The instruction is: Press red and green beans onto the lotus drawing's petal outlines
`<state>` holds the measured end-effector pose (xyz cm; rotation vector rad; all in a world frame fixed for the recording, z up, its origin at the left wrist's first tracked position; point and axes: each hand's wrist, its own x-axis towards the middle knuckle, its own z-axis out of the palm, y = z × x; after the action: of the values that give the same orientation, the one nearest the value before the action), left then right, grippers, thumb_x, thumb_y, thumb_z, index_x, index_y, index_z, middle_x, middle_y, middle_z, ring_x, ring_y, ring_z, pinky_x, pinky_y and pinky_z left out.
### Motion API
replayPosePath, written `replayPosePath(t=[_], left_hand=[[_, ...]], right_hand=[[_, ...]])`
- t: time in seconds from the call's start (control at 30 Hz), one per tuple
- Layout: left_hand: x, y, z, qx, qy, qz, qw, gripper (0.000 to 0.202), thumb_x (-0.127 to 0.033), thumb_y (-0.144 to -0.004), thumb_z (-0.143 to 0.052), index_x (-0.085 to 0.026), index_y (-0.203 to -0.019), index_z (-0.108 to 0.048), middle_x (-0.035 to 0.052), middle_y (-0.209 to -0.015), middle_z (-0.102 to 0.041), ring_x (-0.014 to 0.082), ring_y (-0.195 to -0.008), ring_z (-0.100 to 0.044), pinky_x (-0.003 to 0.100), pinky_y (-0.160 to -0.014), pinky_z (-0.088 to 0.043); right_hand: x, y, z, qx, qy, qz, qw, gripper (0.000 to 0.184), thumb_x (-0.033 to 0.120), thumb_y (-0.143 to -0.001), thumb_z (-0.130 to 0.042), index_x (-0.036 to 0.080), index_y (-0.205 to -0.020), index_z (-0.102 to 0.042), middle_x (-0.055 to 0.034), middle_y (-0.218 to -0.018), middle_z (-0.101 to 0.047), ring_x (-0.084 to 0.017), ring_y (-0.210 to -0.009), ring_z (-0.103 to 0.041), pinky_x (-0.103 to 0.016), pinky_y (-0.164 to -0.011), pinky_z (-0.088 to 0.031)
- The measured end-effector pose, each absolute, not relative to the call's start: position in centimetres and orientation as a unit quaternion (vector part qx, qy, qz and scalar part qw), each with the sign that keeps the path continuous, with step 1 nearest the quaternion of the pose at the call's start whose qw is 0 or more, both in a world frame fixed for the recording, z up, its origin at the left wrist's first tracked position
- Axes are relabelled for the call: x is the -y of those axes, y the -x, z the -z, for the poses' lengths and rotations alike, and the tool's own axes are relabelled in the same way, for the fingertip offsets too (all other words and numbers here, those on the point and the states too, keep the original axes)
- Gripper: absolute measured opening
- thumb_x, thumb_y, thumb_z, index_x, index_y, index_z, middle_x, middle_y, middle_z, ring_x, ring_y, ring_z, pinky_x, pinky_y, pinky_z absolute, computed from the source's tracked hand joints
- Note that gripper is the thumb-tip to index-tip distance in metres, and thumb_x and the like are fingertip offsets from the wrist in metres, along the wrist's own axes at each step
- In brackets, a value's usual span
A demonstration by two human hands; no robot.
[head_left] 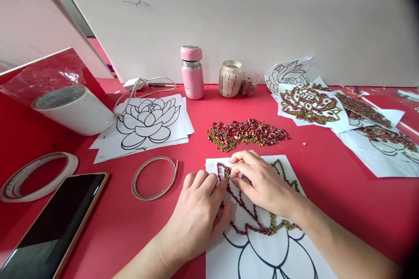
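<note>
A white paper with a lotus outline point(262, 253) lies before me, its upper petals edged with dark red beans point(240, 200) and green beans point(278, 226). My left hand point(203, 211) rests over the paper's left edge. Its index fingertip touches the bean line at the upper left petal, and its thumb is apart from that finger. Across from it, my right hand point(262, 183) has thumb and fingertips closed together at the same petal. Whatever is between them is too small to make out. Just beyond the paper lies a loose pile of red and green beans point(248, 133).
A pink flask point(192, 74), a jar point(230, 79) and a small cup point(249, 85) stand at the back. Lotus sheets point(147, 126) lie left, bean-covered sheets point(310, 104) right. Tape rolls point(70, 165), a tape ring point(135, 178), a phone point(55, 226) and a white cylinder point(78, 111) occupy the left.
</note>
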<state>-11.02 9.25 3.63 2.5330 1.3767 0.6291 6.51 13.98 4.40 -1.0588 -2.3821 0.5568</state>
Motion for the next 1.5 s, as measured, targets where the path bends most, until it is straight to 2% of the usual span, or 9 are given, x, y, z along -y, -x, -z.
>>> replayPosePath(t=[0.23,0.43,0.67,0.8,0.87,0.97,1.1,1.33,1.5], left_hand=[[-9.3,11.1,-3.5,-0.46,-0.856,-0.216,0.094,0.025,-0.023,-0.08,-0.042,-0.014,-0.099,-0.056,0.0045,-0.077,-0.047,0.0182,-0.073,-0.035,0.034,-0.064,-0.029],[-9.3,11.0,-3.4,-0.46,-0.857,-0.21,0.101,0.027,-0.023,-0.08,-0.042,-0.014,-0.101,-0.056,0.0052,-0.079,-0.047,0.0189,-0.074,-0.036,0.035,-0.066,-0.03],[-9.1,11.0,-3.7,-0.467,-0.863,-0.165,0.099,0.033,-0.027,-0.081,-0.042,-0.017,-0.111,-0.051,0.0058,-0.085,-0.048,0.02,-0.078,-0.037,0.037,-0.07,-0.031],[-9.1,11.0,-3.6,-0.471,-0.863,-0.156,0.092,0.035,-0.03,-0.081,-0.045,-0.02,-0.114,-0.049,0.0048,-0.086,-0.048,0.0194,-0.077,-0.037,0.037,-0.071,-0.031],[-9.1,11.0,-3.5,-0.471,-0.863,-0.16,0.089,0.036,-0.031,-0.08,-0.046,-0.021,-0.115,-0.048,0.0042,-0.086,-0.048,0.0192,-0.078,-0.038,0.037,-0.072,-0.031],[-9.1,11.0,-3.4,-0.473,-0.862,-0.165,0.082,0.036,-0.033,-0.08,-0.049,-0.023,-0.115,-0.049,0.0038,-0.088,-0.049,0.0194,-0.08,-0.039,0.037,-0.073,-0.031],[-9.1,10.9,-3.3,-0.474,-0.861,-0.167,0.079,0.035,-0.033,-0.08,-0.048,-0.024,-0.114,-0.049,0.0039,-0.089,-0.049,0.0198,-0.08,-0.039,0.037,-0.073,-0.031],[-9.2,11.0,-3.6,-0.468,-0.863,-0.171,0.087,0.036,-0.033,-0.08,-0.048,-0.021,-0.114,-0.049,0.0047,-0.086,-0.048,0.0192,-0.077,-0.038,0.037,-0.071,-0.032],[-9.2,11.2,-3.9,-0.465,-0.858,-0.206,0.078,0.027,-0.026,-0.08,-0.044,-0.016,-0.103,-0.055,0.0057,-0.082,-0.048,0.0191,-0.076,-0.037,0.036,-0.069,-0.031]], right_hand=[[-14.2,-6.2,-3.7,0.879,0.381,-0.164,0.237,0.011,0.012,-0.081,-0.049,0.018,-0.074,-0.056,-0.0056,-0.096,-0.055,-0.018,-0.092,-0.049,-0.034,-0.079,-0.043],[-14.4,-6.5,-3.7,0.864,0.389,-0.193,0.254,0.011,0.013,-0.081,-0.049,0.018,-0.076,-0.057,-0.005,-0.093,-0.054,-0.017,-0.092,-0.049,-0.032,-0.08,-0.043],[-15.8,-8.3,-4.4,0.808,0.443,-0.211,0.325,0.011,0.019,-0.081,-0.048,0.018,-0.08,-0.059,-0.0056,-0.09,-0.054,-0.017,-0.091,-0.052,-0.031,-0.08,-0.044],[-17.8,-10.8,-3.9,0.758,0.499,-0.17,0.384,0.01,0.023,-0.079,-0.051,0.018,-0.075,-0.059,-0.0057,-0.089,-0.056,-0.018,-0.089,-0.054,-0.032,-0.078,-0.045],[-18.8,-12.2,-3.5,0.73,0.532,-0.152,0.401,0.009,0.023,-0.078,-0.051,0.018,-0.076,-0.058,-0.0053,-0.087,-0.057,-0.017,-0.083,-0.055,-0.03,-0.073,-0.046],[-19.7,-13.6,-2.9,0.713,0.579,-0.14,0.371,0.009,0.023,-0.076,-0.052,0.019,-0.08,-0.06,-0.0042,-0.085,-0.056,-0.014,-0.069,-0.053,-0.027,-0.065,-0.045],[-19.6,-13.6,-2.8,0.732,0.613,-0.102,0.279,0.01,0.023,-0.074,-0.053,0.022,-0.076,-0.062,-0.0023,-0.083,-0.055,-0.012,-0.062,-0.05,-0.025,-0.059,-0.042],[-19.4,-12.7,-2.7,0.755,0.611,-0.086,0.222,0.008,0.024,-0.074,-0.053,0.021,-0.071,-0.06,-0.0027,-0.084,-0.051,-0.012,-0.062,-0.049,-0.026,-0.062,-0.042],[-19.5,-12.8,-2.2,0.762,0.613,-0.065,0.2,0.009,0.025,-0.075,-0.052,0.021,-0.071,-0.059,-0.0034,-0.086,-0.05,-0.014,-0.067,-0.051,-0.027,-0.06,-0.042]])
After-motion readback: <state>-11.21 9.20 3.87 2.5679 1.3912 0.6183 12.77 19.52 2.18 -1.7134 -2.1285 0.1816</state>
